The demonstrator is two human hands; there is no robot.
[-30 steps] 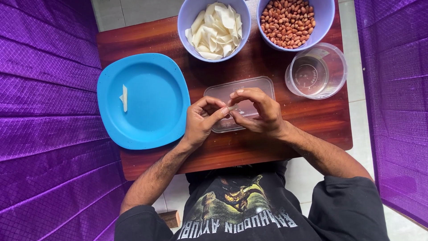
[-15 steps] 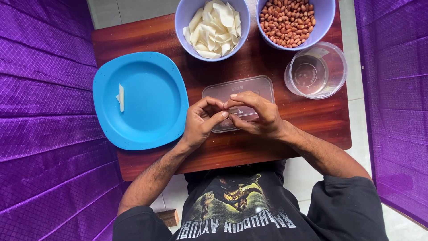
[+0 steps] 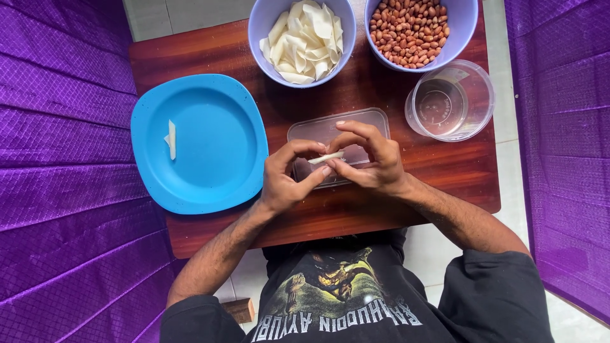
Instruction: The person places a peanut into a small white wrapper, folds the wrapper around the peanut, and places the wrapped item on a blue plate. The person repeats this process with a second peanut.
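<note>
My left hand [image 3: 289, 178] and my right hand [image 3: 368, 162] meet over a clear flat plastic lid [image 3: 321, 130] on the wooden table [image 3: 406, 190]. Between the fingertips of both hands I pinch a small rolled strip of pale dough wrapper [image 3: 326, 157]. A blue plate [image 3: 210, 143] lies to the left with one finished pale roll [image 3: 170, 140] on it. Behind the hands stands a lavender bowl of cut white wrapper pieces [image 3: 304, 35], and to its right a lavender bowl of peanuts [image 3: 410, 28].
A clear round plastic tub [image 3: 451, 100] with a little water stands at the right of the table. Purple quilted fabric [image 3: 63, 159] lies along both sides. Pale floor tiles show beyond the table's edges.
The camera view has shifted slightly. My fingers have worked the wrapper strip, which now shows between the fingertips of both hands. The plate and bowls stay put.
</note>
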